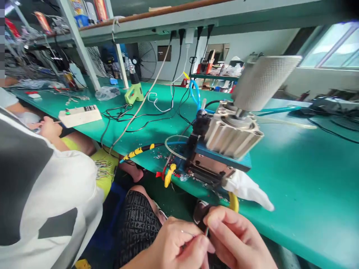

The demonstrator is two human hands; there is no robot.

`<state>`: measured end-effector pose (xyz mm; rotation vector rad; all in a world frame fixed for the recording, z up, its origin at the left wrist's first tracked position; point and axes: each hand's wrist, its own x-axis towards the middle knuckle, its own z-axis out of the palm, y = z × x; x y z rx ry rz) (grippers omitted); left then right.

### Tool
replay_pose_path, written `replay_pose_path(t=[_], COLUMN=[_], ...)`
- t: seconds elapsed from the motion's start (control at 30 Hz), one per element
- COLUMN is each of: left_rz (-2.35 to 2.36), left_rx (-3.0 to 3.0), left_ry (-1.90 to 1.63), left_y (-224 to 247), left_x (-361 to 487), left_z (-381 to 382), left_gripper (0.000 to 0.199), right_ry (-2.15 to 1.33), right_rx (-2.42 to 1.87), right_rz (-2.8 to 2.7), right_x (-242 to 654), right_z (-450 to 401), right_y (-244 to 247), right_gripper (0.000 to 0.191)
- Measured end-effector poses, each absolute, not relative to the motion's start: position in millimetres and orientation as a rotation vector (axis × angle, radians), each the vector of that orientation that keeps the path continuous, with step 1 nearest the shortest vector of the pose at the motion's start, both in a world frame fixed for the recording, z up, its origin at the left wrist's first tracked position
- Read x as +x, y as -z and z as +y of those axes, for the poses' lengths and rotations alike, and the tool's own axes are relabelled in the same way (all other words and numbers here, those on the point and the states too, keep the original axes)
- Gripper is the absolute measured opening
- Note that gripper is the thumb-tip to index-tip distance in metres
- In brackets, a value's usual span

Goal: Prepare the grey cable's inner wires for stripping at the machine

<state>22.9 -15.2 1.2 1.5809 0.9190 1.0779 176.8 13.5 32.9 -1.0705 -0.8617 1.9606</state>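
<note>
Thin wire [188, 234] sits pinched between the left hand [171, 246] and right hand [235, 235].

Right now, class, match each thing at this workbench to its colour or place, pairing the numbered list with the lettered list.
Things:
1. glue gun
2. cloth
3. metal cylinder
4. fan

Colours or places:
a. silver, on a blue block
b. near the far wall
c. lime green
d. white, at the edge of the bench

Pairs: 1c, 2d, 3a, 4b.
</note>
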Motion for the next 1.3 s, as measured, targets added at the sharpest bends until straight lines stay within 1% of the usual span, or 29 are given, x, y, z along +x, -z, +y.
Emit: replay_pose_path(t=[0.13, 0.27, 0.4, 0.5, 0.6, 0.7, 0.8, 0.9, 1.03, 1.17, 1.3], left_rz=[1.033, 1.046, 1.076, 1.067, 1.064, 1.059, 1.039, 1.046, 1.018, 0.969, 0.898], left_rx=[1.586, 1.58, 1.6, 1.574, 1.587, 1.588, 1.48, 1.304, 1.034, 0.862, 0.806], left_ry=[-1.114, -1.097, -1.079, -1.056, -1.069, -1.076, -1.108, -1.178, -1.252, -1.253, -1.276], left_y=[-15, -21, -17, -15, -13, -13, -14, -19, -27, -36, -40], left_x=[23, 21, 24, 25, 24, 24, 24, 23, 22, 23, 24], left_z=[-13, -15, -17, -18, -18, -18, -14, -4, 17, 32, 35], left_gripper=[0.051, 0.051, 0.055, 0.053, 0.052, 0.055, 0.056, 0.058, 0.045, 0.041, 0.035], right_ry=[-1.984, -1.909, -1.777, -1.699, -1.718, -1.821, -1.884, -1.841, -1.822, -1.77, -1.74], right_rx=[-0.802, -0.816, -0.772, -0.769, -0.755, -0.72, -0.703, -0.725, -0.734, -0.762, -0.758], right_rz=[-0.904, -0.893, -0.842, -0.88, -0.909, -0.841, -0.8, -0.815, -0.943, -0.988, -1.013], right_x=[167, 163, 163, 165, 168, 168, 164, 161, 159, 158, 157], right_z=[13, 8, 5, 6, 7, 9, 10, 11, 11, 13, 15], right_y=[-26, -27, -28, -29, -30, -32, -32, -34, -34, -32, -33], right_gripper=[0.039, 0.034, 0.032, 0.029, 0.029, 0.031, 0.022, 0.027, 0.022, 0.027, 0.027])
